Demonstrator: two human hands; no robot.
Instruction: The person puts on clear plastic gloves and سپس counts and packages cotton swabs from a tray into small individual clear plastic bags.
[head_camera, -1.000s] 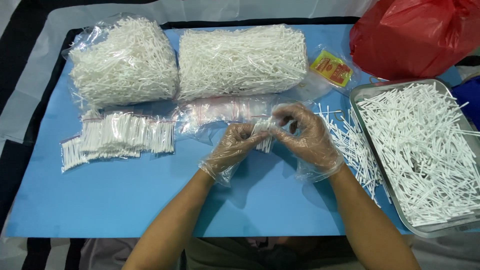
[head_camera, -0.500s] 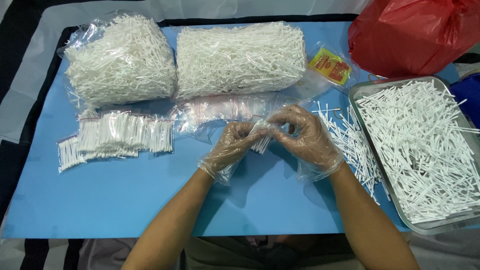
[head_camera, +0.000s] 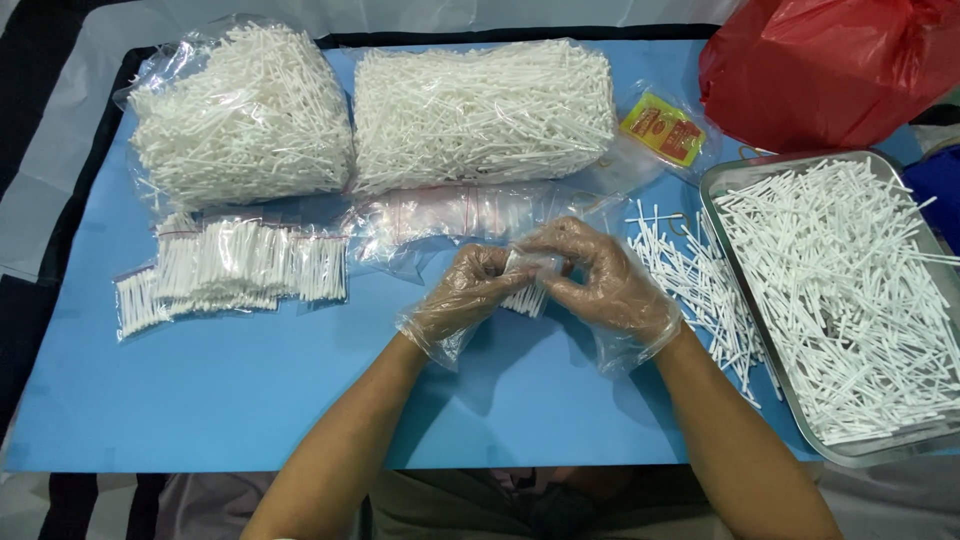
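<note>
Both my hands wear thin clear plastic gloves and meet over the middle of the blue mat. My left hand and my right hand together pinch a small clear bag of white sticks between their fingertips. The bag's top edge is hidden by my fingers. A loose heap of white sticks lies just right of my right hand.
Two big clear bags of white sticks lie at the back. Filled small bags are lined up at left, a stack of empty small clear bags behind my hands. A metal tray of sticks is at right, with a red plastic bag and a yellow-red packet behind it.
My fingers have shifted slightly on the small bag; both hands stay in the same spot.
</note>
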